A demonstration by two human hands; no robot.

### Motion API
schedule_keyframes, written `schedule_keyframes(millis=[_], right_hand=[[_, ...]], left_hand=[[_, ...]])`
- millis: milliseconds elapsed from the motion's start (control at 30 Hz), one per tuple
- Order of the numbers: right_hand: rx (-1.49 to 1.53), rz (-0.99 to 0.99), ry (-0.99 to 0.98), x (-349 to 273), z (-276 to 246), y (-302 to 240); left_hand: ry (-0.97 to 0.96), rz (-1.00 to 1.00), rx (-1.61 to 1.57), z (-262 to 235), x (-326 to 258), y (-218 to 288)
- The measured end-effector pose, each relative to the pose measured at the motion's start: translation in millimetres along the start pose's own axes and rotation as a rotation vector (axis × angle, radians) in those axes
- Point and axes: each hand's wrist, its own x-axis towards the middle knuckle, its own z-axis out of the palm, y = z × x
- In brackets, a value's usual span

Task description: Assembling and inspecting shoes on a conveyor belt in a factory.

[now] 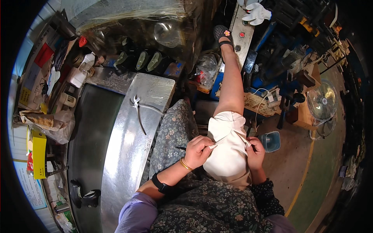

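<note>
Cream shorts (pixel 226 155) cover the thigh of my stretched-out right leg (pixel 232 83). My left hand (pixel 198 150) is closed, pinching a fold of the cream cloth at its left side. On the opposite side, my right hand (pixel 255 152) has its fingers closed on another fold. Between the two hands the cloth is creased. A dark floral apron (pixel 175 136) hangs over my lap and left leg. My foot, in a dark shoe (pixel 223 35) with a flower ornament, is raised against a narrow machine panel (pixel 237 42).
A curved metal worktop (pixel 128 143) with a tied cord (pixel 140 116) borders a dark conveyor belt (pixel 91 124) on my left. Black shoes (pixel 149 62) stand at its far end. A blue-grey bin (pixel 270 141) and a fan (pixel 322 100) are at my right. A white glove (pixel 257 14) lies beyond my foot.
</note>
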Motion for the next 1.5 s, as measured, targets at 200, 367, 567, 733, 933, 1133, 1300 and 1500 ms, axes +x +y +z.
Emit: schedule_keyframes(millis=[200, 367, 567, 733, 933, 1133, 1300, 1500], right_hand=[[-0.019, 0.015, -0.035, 1, -1, -9], [-0.047, 0.015, -0.022, 1, 1, -12], [-0.062, 0.036, 0.011, 2, 4, -16], [-0.09, -0.032, -0.028, 3, 2, -13], [-0.147, -0.062, -0.029, 5, 1, -8], [0.063, 0.162, -0.016, -1, 2, -8], [0.056, 0.131, -0.026, -2, 1, -8], [0.045, 0.112, -0.027, -2, 1, -7]], left_hand=[[0.024, -0.01, 0.014, -1, 1, 4], [0.037, -0.011, 0.014, -2, 4, 8], [0.018, -0.002, 0.022, -3, 4, 6], [-0.003, 0.016, 0.028, -3, 2, 3], [-0.003, -0.001, 0.054, -1, 2, 4], [0.01, -0.015, 0.034, 1, -1, 1], [-0.001, -0.03, -0.005, -1, 0, 4], [0.015, -0.004, 0.004, -4, 2, 8]])
